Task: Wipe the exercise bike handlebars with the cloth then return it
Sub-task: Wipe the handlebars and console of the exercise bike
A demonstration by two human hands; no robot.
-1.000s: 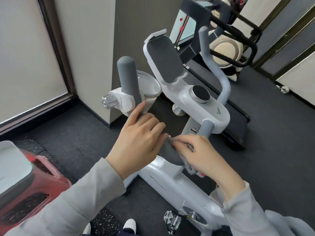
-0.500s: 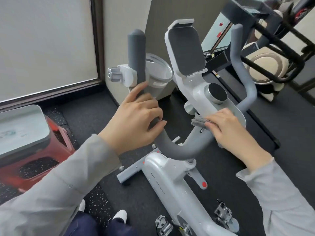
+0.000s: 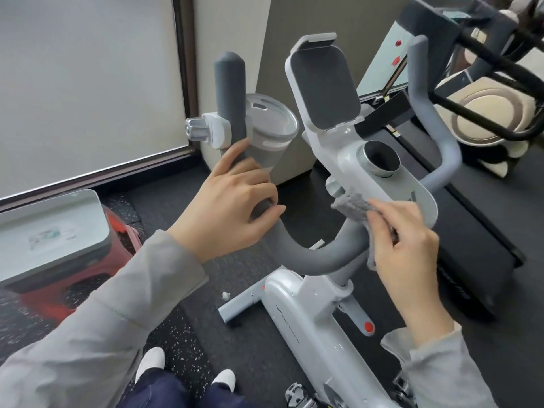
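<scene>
Right, my left hand (image 3: 226, 210) grips the grey handlebar (image 3: 312, 254) on its left bend, fingers curled round it; my right hand (image 3: 403, 245) pinches the grey cloth (image 3: 353, 206) against the bar beside the console (image 3: 382, 184).

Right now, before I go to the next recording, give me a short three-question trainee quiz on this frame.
1. True or false: the left hand holds the cloth.
2. Multiple choice: where does the right hand press the cloth? A) on the cup holder B) on the grey handlebars beside the white console C) on the tablet holder
3. Fill in: the left hand's fingers curl round the handlebars just below the ____.

Key: 1 false; 2 B; 3 cup holder
</scene>
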